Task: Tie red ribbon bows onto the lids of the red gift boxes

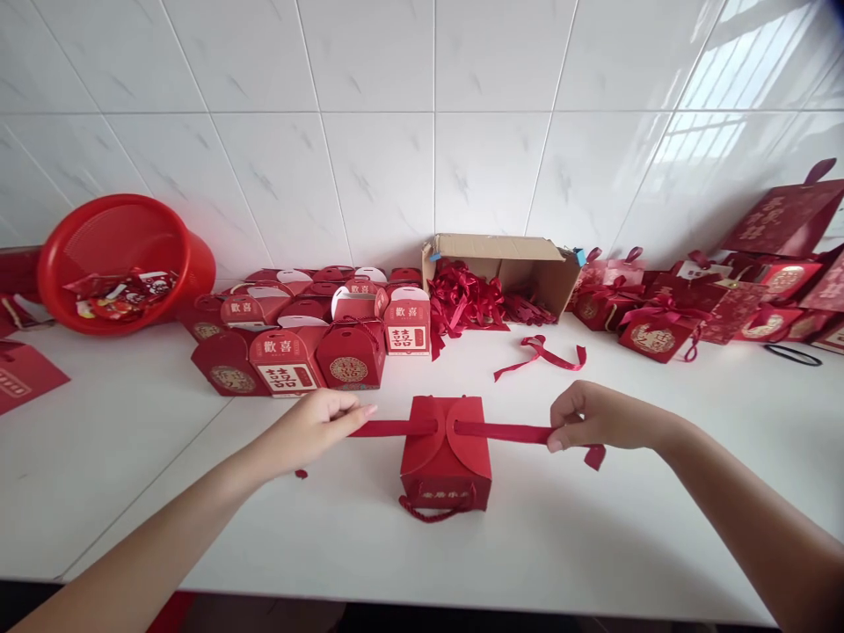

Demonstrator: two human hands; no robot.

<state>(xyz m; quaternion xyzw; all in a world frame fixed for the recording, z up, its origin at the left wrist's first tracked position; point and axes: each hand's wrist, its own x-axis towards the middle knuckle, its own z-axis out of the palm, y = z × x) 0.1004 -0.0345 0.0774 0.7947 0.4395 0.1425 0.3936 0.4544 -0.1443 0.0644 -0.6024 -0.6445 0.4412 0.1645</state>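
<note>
A small red gift box (446, 475) with a twisted cord handle stands closed on the white table, its curved top flaps meeting in the middle. A red ribbon (505, 431) passes through the slots in those flaps and stretches out to both sides. My left hand (316, 426) pinches the ribbon's left part between thumb and fingers. On the other side my right hand (593, 418) is closed on the right part, and a short tail hangs below it. Both hands are apart from the box.
Several red boxes (283, 374) stand behind on the left, near a red basin (198, 272) holding wrapped packets. A cardboard carton (534, 272) of ribbons sits by the tiled wall. One loose ribbon (554, 356) lies before it. Bow-tied boxes (652, 338) are at right.
</note>
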